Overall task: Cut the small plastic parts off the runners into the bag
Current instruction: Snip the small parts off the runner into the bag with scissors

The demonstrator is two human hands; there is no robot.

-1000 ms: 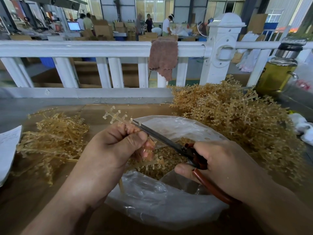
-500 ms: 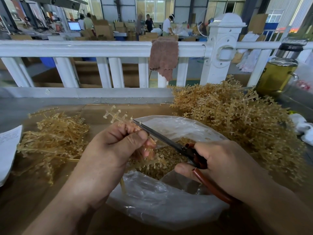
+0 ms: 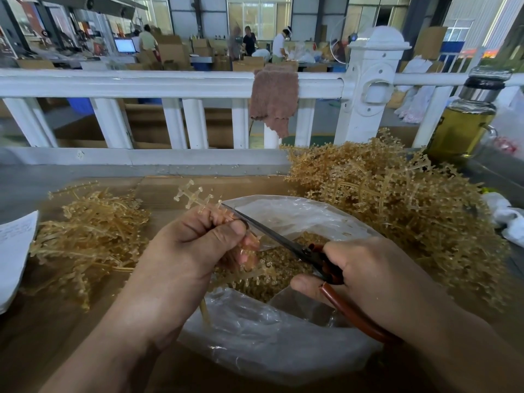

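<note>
Head view. Grips a runner (image 3: 192, 195) in the left hand (image 3: 181, 251), fingers curled round it, branched tip poking up past the knuckles, stem hanging down below the palm. Holds scissors (image 3: 272, 236) in the right hand (image 3: 368, 276), fingers wrapped round the red-brown handles, blades pointing up-left with the tip at the runner just above the left fingers. Keeps both over an open clear bag (image 3: 269, 341) lying on the counter (image 3: 42, 336), loose cut parts (image 3: 283, 268) heaped inside. Flanked by a big pile (image 3: 397, 199) of runners on the right and a thinner heap (image 3: 90, 228) on the left, paper (image 3: 14, 251) at the far left edge. Behind: white rail (image 3: 141, 85) with a brown cloth (image 3: 273, 100) draped over it, bottle (image 3: 459, 126) of yellow liquid at right.
</note>
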